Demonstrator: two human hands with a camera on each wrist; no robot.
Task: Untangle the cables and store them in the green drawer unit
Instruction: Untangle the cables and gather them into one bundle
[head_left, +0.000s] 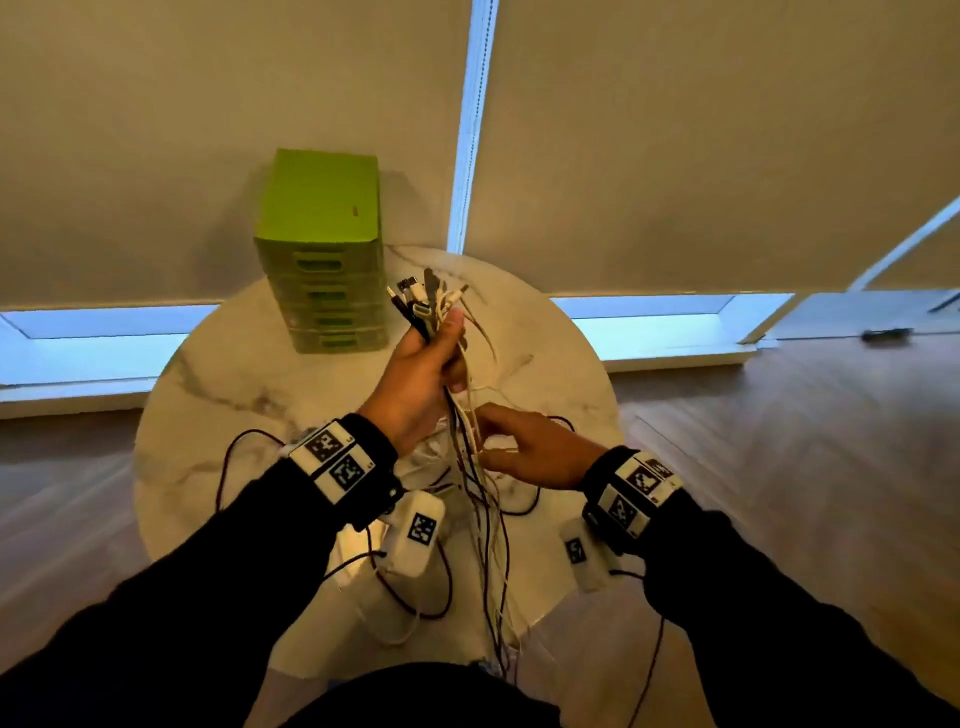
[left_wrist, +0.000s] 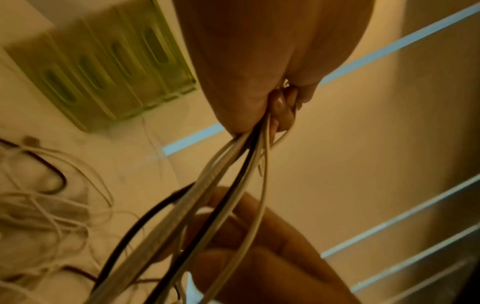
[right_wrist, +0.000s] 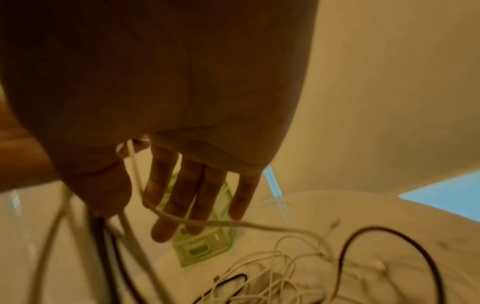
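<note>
My left hand (head_left: 441, 348) is raised over the table and grips a bundle of cables (head_left: 423, 301) in a fist, with the plug ends sticking up out of it. Black and white strands (head_left: 480, 483) hang down from the fist to the table. My right hand (head_left: 485, 436) reaches into these strands just below. Its fingers (right_wrist: 182, 195) are straight, and a white cable (right_wrist: 233, 224) runs across them and up past the thumb. The green drawer unit (head_left: 322, 249) stands at the table's far left with its drawers closed. The left wrist view shows the gripped strands (left_wrist: 233, 164).
The round marble table (head_left: 234, 364) carries more tangled white and black cables (right_wrist: 285, 267) under my hands. Blinds and a lit window sill (head_left: 93, 343) lie behind it. Wooden floor surrounds the table, and a small dark object (head_left: 885, 334) lies at the far right.
</note>
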